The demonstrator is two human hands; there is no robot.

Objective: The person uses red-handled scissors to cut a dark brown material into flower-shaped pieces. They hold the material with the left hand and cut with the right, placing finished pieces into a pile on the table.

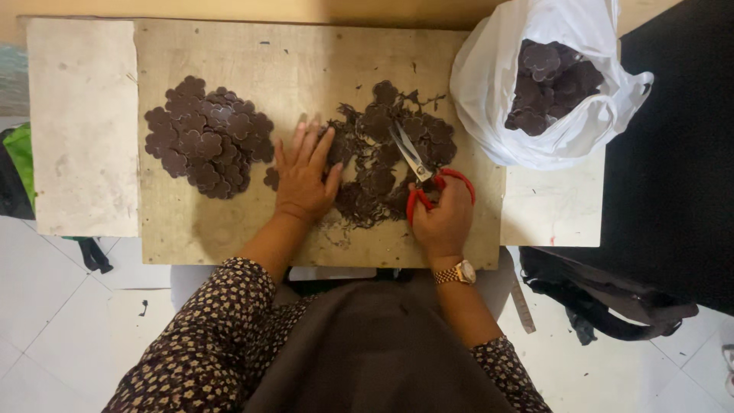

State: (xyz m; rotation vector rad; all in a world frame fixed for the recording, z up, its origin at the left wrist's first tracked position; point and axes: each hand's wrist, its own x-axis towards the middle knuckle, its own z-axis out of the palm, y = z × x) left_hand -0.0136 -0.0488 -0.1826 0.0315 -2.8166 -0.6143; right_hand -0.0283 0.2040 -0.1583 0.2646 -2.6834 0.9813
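**Flower cut-outs, dark brown: sorting and trimming**

Left hand (304, 174): open, fingers spread flat on the middle pile (386, 157). Right hand (443, 218): closed through red scissors (424, 176), blades over that pile. Trimmed pile (206, 138): surface (306, 61), left. White bag (535, 84): more cut-outs, right.
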